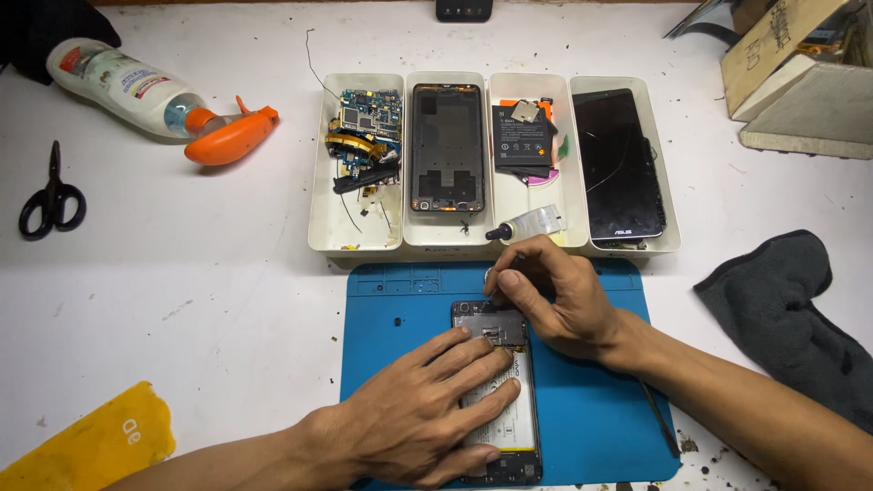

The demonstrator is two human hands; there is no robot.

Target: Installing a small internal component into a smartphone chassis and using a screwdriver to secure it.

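- The opened smartphone (pixel 498 391) lies back-side up on the blue repair mat (pixel 591 418), at the near centre of the white tabletop (pixel 209 300). Its back cover is off, exposing the battery and the board at the far end.
- The left hand (pixel 427 414) lies flat on the smartphone, fingers spread and extended across the battery, pressing the device onto the mat.
- The right hand (pixel 555 295) sits at the far end of the smartphone. Its thumb and forefinger are pinched together on a small tool, the tip of which meets the board area; the tool itself is largely hidden by the fingers.
- Just beyond the mat stands a row of four white trays (pixel 323 232). From left to right they contain: circuit boards and flex cables (pixel 366 132); a bare phone frame (pixel 446 150); a black battery (pixel 523 138) with small parts; a black display panel (pixel 620 164).
- A small glue tube (pixel 527 225) with a black nozzle lies across the near rims of the third tray.
- Far left: a spray bottle (pixel 159 95) with an orange trigger head, lying on its side.
- Left: black-handled scissors (pixel 52 195).
- Near left corner: a yellow object (pixel 100 445), partly out of view.
- Right: a dark grey cloth (pixel 791 318).
- Near right edge of the mat: a thin dark tool (pixel 659 418), lying beside the right forearm.
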